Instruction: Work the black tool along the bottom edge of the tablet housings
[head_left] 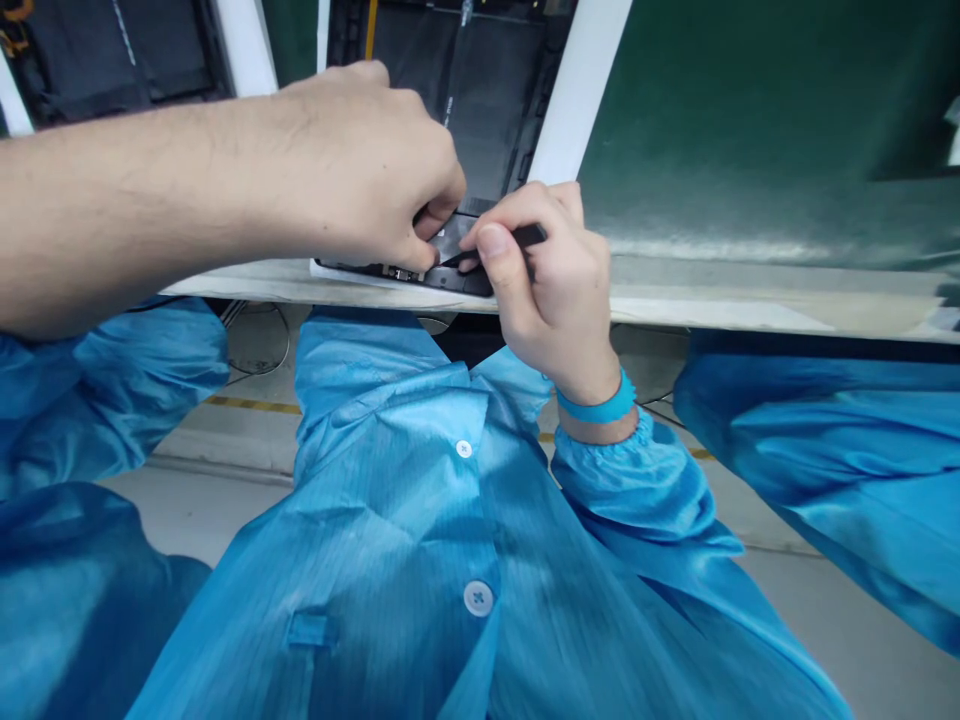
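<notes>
An opened tablet (pixel 491 140) with dark battery packs inside lies in a white-edged holder at the bench's front edge. My left hand (pixel 375 180) reaches across it from the left, its fingers curled and the tips pressed together at the tablet's near end. What they pinch, if anything, is hidden. In my right hand (pixel 559 275) is a slim black pointed tool (pixel 531 236), gripped between thumb and fingers. Its tip meets the tablet's near edge, right beside my left fingertips. Small metal parts (pixel 403 273) show along that edge.
Another opened tablet (pixel 127 45) lies at the upper left in a white holder (pixel 244 45). A green mat (pixel 750 130) covers the bench to the right. Blue-clothed people sit close on both sides, a sleeve (pixel 847 450) showing at right. Cables (pixel 262 350) hang below the bench.
</notes>
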